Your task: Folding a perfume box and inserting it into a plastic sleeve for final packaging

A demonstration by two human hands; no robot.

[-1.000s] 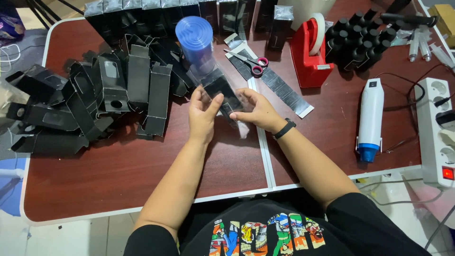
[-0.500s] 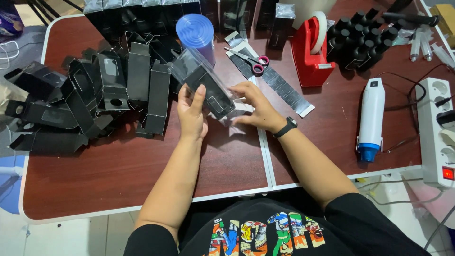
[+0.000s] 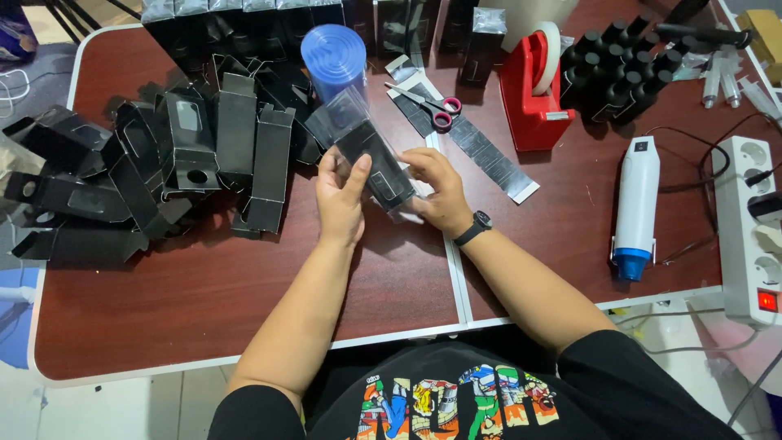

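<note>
Lying aslant above the middle of the dark red table (image 3: 204, 301), a slim black box in a clear plastic sleeve (image 3: 371, 155) is being gripped from both sides, the left hand (image 3: 340, 200) and the right hand (image 3: 436, 189) each being closed around its lower end. Just behind it, a blue film roll (image 3: 334, 57) is being kept upright. Open black cartons (image 3: 163, 163) are being heaped at the left; scissors (image 3: 432, 106), a red tape dispenser (image 3: 533, 90) and a white heat gun (image 3: 635, 204) are being kept at the right.

Row of black boxes (image 3: 244, 10) cut by top edge; power strip (image 3: 753, 236) clipped right; box's near end hidden behind right hand (image 3: 436, 191).
</note>
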